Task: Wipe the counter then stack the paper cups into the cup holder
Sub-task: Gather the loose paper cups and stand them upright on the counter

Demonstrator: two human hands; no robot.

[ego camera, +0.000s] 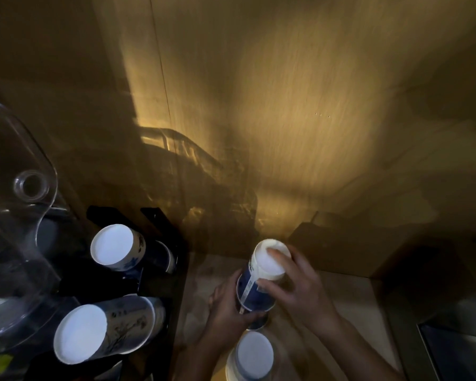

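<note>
Two hands on upturned cups
Right hand (300, 284) grips a blue-and-white paper cup (261, 279); left hand (228, 306) clasps the cup beneath, above the pale bench (349, 303).

The inverted paper cup (261, 281) sits between the fingers (275, 255) of the right hand (300, 287) on its upturned base and those of the left hand (228, 309) at its lower rim, above the desk (349, 306). Nearer the camera than the fingers, a second cup stack (252, 358) stands inverted on the desk. Left of the fingers, the cup holder (160, 270) carries two inverted stacks, the rear stack (118, 247) behind the front stack (105, 328).
</note>
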